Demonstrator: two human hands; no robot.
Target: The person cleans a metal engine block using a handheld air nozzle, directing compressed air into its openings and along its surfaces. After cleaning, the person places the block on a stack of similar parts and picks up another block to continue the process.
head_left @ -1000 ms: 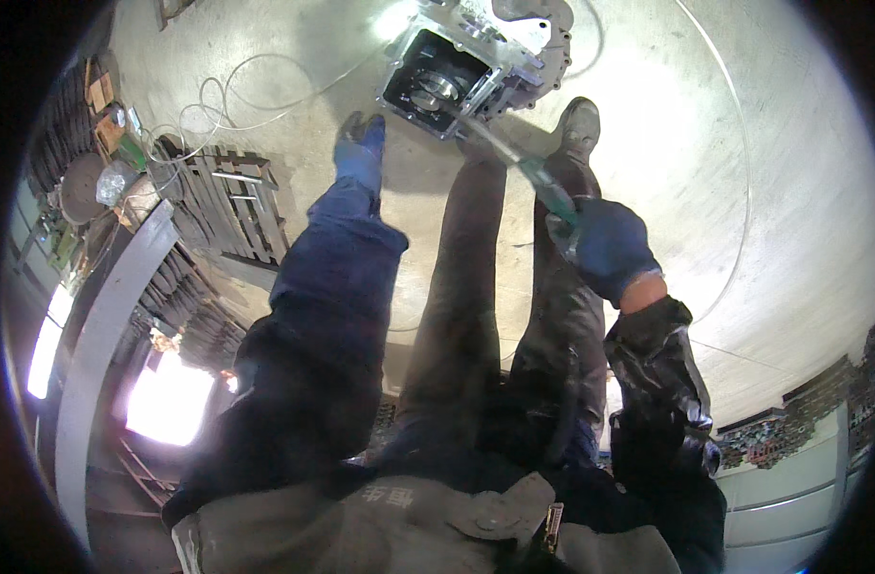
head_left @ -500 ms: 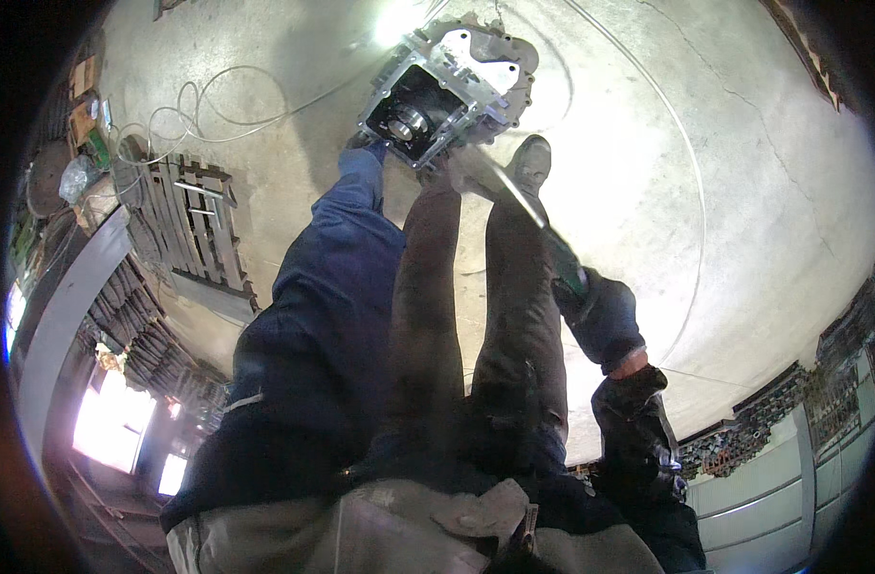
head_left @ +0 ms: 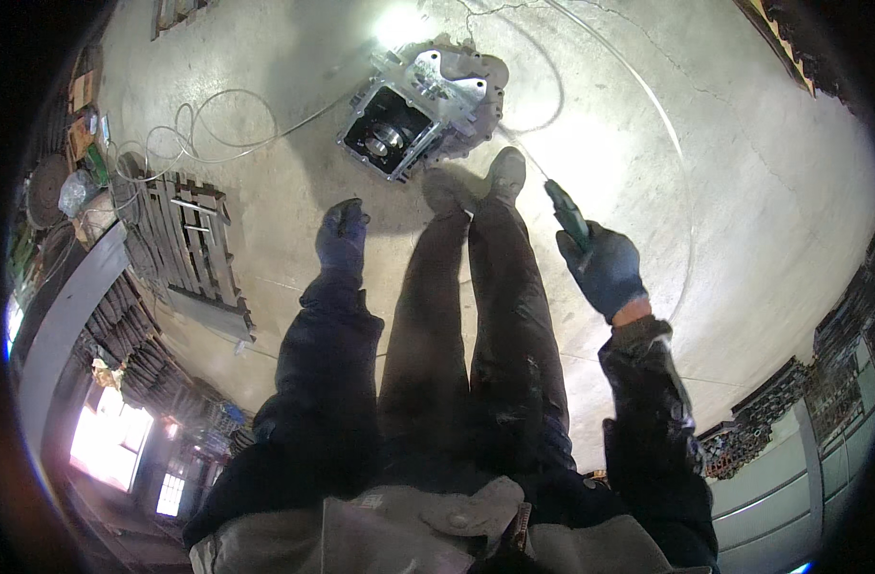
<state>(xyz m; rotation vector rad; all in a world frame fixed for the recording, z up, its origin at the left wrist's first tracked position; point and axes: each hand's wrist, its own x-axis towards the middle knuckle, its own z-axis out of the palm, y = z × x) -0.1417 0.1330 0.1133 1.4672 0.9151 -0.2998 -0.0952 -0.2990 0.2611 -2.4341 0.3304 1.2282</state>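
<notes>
A grey metal gearbox housing (head_left: 471, 91) lies on the floor just beyond my feet. Its square opening shows a dark inside with a round metal bore. My right hand (head_left: 610, 273), in a dark blue glove, grips a green-handled tool (head_left: 569, 212) with a long thin metal shaft. That shaft points up and left toward the housing's right side; whether its tip touches is not clear. My left hand (head_left: 343, 239), also gloved, is over the floor below the housing's left corner, apart from it. Its fingers are curled in, with nothing visible in them.
A thin pale hose (head_left: 662, 110) curves across the floor on the right. Loops of cable (head_left: 194, 129) lie at the left, beside a slatted wooden pallet (head_left: 184, 234). My shoes (head_left: 506, 172) stand close to the housing. Stacked goods line the left and right edges.
My left hand has drawn back from the housing's lower corner. My right hand has lifted the tool up and outward. The housing sits further left and turned a little in the view.
</notes>
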